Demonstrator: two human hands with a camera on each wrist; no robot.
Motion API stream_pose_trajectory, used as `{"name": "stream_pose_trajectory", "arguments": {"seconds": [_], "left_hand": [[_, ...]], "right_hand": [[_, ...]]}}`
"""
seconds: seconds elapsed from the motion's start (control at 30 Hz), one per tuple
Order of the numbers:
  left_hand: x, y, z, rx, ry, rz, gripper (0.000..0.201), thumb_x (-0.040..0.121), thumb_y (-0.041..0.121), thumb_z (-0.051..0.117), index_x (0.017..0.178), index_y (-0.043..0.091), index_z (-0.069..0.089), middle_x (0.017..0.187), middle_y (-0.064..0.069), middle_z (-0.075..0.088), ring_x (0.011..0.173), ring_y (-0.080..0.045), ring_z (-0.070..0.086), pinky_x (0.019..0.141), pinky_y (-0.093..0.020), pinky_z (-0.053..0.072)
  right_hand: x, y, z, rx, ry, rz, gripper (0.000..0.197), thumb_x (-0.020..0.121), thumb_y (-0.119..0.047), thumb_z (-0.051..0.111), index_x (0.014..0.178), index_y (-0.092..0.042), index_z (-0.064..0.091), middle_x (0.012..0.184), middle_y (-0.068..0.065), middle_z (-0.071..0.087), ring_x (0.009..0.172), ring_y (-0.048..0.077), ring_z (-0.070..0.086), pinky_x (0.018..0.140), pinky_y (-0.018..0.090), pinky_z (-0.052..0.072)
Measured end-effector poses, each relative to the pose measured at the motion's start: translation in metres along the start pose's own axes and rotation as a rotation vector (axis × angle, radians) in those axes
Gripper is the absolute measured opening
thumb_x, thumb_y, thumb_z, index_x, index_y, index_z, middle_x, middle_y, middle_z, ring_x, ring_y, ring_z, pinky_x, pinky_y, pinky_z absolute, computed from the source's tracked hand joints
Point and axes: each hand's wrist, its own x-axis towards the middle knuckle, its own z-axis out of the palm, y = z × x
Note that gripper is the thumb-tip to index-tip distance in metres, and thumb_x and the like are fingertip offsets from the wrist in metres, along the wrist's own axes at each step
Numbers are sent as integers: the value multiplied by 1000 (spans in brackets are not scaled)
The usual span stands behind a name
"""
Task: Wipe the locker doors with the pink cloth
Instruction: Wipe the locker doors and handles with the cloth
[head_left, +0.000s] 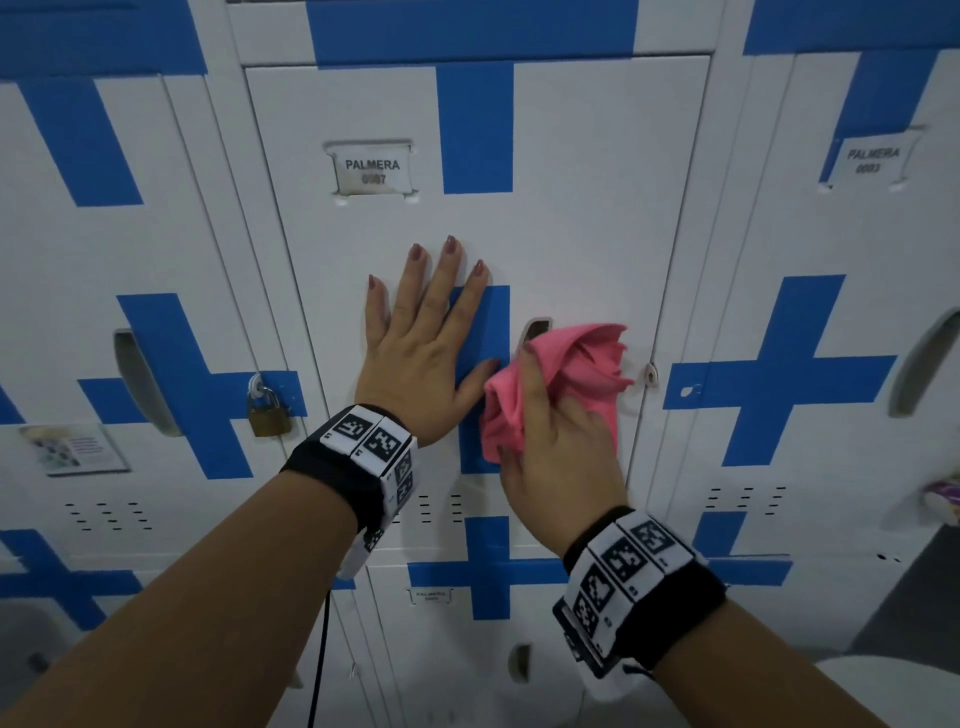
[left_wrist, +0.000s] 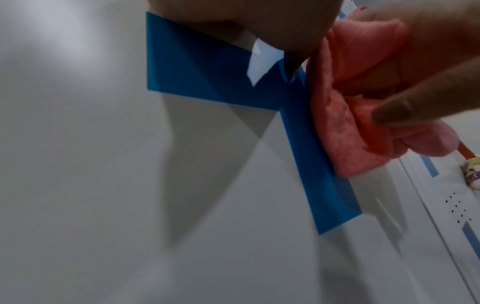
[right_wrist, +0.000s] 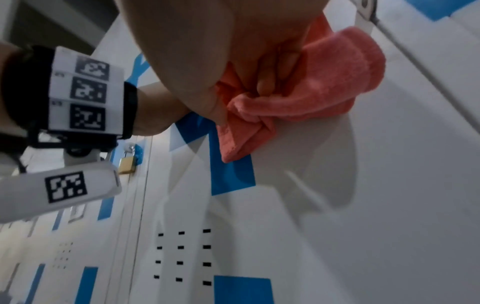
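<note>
Pink cloth (head_left: 556, 387): bunched into a loose wad, pressed against the white locker door (head_left: 587, 218) at mid-height, just right of the door's blue cross (head_left: 480, 332). Right hand (head_left: 558, 447) grips it from below and behind; fingers curled into the folds, thumb on the wad's left side. In the right wrist view the cloth (right_wrist: 306, 98) bulges out beyond the curled fingers (right_wrist: 267, 82), with one folded corner hanging past the heel of the hand onto the blue stripe.

Long axis of the wad: runs diagonally, from lower left by the thumb to upper right, where free folds fan out toward the door's right edge. The upper folds partly cover the recessed door handle slot (head_left: 537, 328).

Left hand (head_left: 426, 338): flat on the same door, fingers straight and slightly spread, pointing up; thumb tip just beside the cloth, contact not resolvable. It holds nothing.

Hidden or unclear: the cloth's underside and how much of it meets the door; right fingertips buried in fabric. Left wrist view is blurred; cloth (left_wrist: 358, 115) shows at the right edge. Label plate (head_left: 372, 170) reads PALMERA, number smeared. A brass padlock (head_left: 268, 413) hangs on the neighbouring door to the left.
</note>
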Motion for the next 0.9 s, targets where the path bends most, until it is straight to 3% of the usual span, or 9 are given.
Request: {"name": "stream_pose_trajectory", "arguments": {"seconds": [0.1,0.2,0.37,0.5,0.67,0.83,0.9], "left_hand": [[0,1,-2,4,-11,1,80,89,58,40,151,22,4,158,-5,-4,143,-21,-16,113,-52,-10],[0,0,-2,0,-15,3,80,89,57,41,151,22,3,158,-4,-5,143,-20,-18,113,-53,-9],[0,-1,-2,15,-26,6,80,89,55,40,151,22,0,158,-4,-6,143,-21,-17,113,-54,-8],[0,-1,-3,5,-26,13,80,88,49,44,151,23,1,158,-5,-6,143,-23,-16,113,-55,-7],[0,-2,-2,20,-29,15,80,89,53,40,151,22,0,156,0,-12,143,-23,-16,113,-55,-7],[-1,-2,-2,22,-32,16,80,89,54,40,151,22,1,156,0,-12,143,-22,-16,113,-55,-7],[-1,-2,-1,22,-28,16,80,89,54,41,151,22,1,158,-2,-9,144,-23,-15,113,-55,-7]], "right_hand": [[-3,9,3,-148,-32,-90,82,82,-24,60,150,-7,17,121,16,60,105,29,58,97,39,40],[1,13,-1,-216,-75,-110,77,84,-28,57,149,-7,21,105,10,68,98,28,60,98,43,37],[10,7,-16,-458,-215,-212,78,78,-20,51,148,-6,20,75,9,65,72,27,54,74,40,41],[21,4,-29,-601,-273,-313,75,82,-23,38,149,-6,10,83,6,61,79,25,51,76,40,38],[18,8,-25,-591,-313,-339,76,83,-20,39,149,-4,4,82,6,59,79,25,51,80,39,39],[21,19,-23,-491,-273,-385,87,69,-18,64,146,-3,25,71,6,59,67,24,52,70,37,43],[25,23,-22,-437,-234,-396,85,67,-15,65,143,-2,31,69,5,58,65,24,53,66,36,44]]}}
